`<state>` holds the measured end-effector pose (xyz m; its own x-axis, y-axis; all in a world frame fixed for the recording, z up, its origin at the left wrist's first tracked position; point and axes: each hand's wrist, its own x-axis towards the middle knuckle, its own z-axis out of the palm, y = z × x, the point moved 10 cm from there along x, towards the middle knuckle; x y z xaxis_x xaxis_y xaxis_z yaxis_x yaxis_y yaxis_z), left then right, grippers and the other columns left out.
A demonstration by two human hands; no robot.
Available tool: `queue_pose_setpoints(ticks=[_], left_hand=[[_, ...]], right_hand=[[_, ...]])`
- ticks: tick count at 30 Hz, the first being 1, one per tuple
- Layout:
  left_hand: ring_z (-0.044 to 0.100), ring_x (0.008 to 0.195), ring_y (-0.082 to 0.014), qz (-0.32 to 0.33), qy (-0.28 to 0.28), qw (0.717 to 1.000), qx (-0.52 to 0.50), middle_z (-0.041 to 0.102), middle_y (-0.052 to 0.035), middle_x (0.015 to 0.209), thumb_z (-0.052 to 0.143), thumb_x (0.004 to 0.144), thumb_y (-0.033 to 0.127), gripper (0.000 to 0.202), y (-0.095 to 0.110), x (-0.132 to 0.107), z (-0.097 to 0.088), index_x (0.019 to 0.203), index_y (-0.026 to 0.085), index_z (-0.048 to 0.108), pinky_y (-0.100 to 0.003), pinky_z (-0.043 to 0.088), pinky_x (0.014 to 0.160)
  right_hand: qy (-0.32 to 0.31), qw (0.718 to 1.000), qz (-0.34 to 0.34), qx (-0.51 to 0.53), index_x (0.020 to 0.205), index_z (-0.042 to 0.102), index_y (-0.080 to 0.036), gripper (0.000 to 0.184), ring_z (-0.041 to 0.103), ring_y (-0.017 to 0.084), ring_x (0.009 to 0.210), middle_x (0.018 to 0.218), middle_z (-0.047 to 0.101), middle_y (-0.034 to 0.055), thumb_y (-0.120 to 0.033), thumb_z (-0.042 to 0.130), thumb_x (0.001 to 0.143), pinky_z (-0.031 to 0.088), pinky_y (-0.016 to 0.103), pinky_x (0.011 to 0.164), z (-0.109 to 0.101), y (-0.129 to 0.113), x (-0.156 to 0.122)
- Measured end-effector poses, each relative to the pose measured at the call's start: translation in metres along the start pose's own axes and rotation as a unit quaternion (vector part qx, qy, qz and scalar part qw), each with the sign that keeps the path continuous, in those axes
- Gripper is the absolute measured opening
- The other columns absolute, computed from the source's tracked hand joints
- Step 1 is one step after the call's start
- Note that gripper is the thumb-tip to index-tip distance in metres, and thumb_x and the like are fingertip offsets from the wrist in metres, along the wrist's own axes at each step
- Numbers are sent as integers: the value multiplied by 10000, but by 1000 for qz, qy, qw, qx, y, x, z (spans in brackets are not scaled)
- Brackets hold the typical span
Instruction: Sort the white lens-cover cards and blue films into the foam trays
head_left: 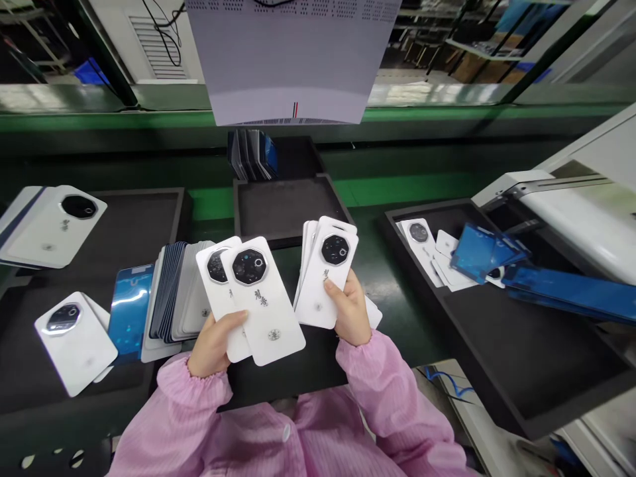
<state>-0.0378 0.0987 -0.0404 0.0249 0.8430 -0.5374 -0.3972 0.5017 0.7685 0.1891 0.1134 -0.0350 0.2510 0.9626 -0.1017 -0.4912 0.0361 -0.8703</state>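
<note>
My left hand (214, 344) is closed on two white phone back covers (258, 305), fanned out, each with a dark octagonal camera ring. My right hand (350, 313) grips a small stack of the same white covers (322, 278), thumb pressed on the top one. Both hands wear pink sleeves and hover over a black tray (298, 377) in front of me. Just left of my left hand leans a row of several more covers (173, 295) standing on edge, with a blue-filmed one (130, 310) at its end.
A black tray at left (144, 218) holds white covers (74, 341) and a further stack (52, 225). A black tray at right (521, 358) holds covers (422, 242) and peeled blue films (484, 252). A white machine (571, 212) stands far right. A green conveyor (397, 189) runs behind, with another tray (283, 209).
</note>
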Motion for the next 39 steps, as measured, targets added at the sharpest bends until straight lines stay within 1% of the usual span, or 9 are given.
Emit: queue_pose_setpoints(ticks=[3,6,10,13,15,23,29,33,39], left_hand=[[669,888,-331,-5,-16,1000,12,733,-111,920,770,573,224,632,-1,0,2,1174,143,592,-382,571,753],[664,907,-330,-5,-40,999,36,719,-124,979,778,595,238,658,-4,-1,7,1211,157,562,-385,573,749],[648,956,-321,10,-58,996,68,685,-131,1078,779,613,254,666,-5,-1,13,1231,180,542,-389,565,778],[621,1015,-318,12,-77,993,91,654,-130,1142,760,640,272,553,-6,0,19,1158,172,595,-395,542,830],[611,1037,-314,10,-89,990,113,643,-127,1162,745,659,279,475,-7,0,21,1104,163,625,-394,528,854],[626,1000,-328,-5,-85,980,178,669,-131,1112,753,639,293,409,-10,0,19,1010,150,655,-430,518,850],[610,1035,-322,-53,-114,973,191,667,-118,1120,743,656,280,430,-18,-1,23,1050,169,609,-428,518,852],[630,997,-319,-75,-132,968,199,677,-129,1093,741,659,279,413,-21,-2,24,1030,156,608,-409,533,819],[634,988,-316,-120,-150,959,209,683,-127,1079,746,651,263,411,-30,-2,26,1027,160,613,-419,527,827]], right_hand=[[8,1000,10,23,1032,526,-245,331,636,209,932,1039,662,20,-269,669,734,509,417,844,-6,-3,4],[-6,999,42,-2,1017,535,-232,328,630,217,948,1043,659,27,-268,679,724,494,423,875,-4,5,4],[-83,992,62,-68,1106,521,-227,399,594,233,1035,1110,636,44,-289,666,739,454,436,942,16,20,-4],[-126,986,59,-88,1109,520,-228,392,579,236,1066,1123,635,43,-306,652,749,433,448,972,29,24,-12],[-136,985,49,-92,1091,528,-234,362,581,232,1064,1123,637,35,-305,644,755,439,442,968,33,22,-16],[-98,993,31,-60,1089,535,-241,324,589,231,1036,1082,644,25,-277,610,776,457,420,938,25,12,-16],[-72,997,27,-29,1127,527,-253,346,596,226,1016,1119,627,23,-255,600,789,469,412,914,16,7,-12],[-59,998,25,-19,1135,518,-253,359,602,229,1006,1126,628,22,-258,599,785,475,427,908,11,4,-10],[-9,1000,8,-25,1074,528,-243,301,619,228,964,1089,647,20,-255,579,777,503,410,853,-1,-4,-5]])
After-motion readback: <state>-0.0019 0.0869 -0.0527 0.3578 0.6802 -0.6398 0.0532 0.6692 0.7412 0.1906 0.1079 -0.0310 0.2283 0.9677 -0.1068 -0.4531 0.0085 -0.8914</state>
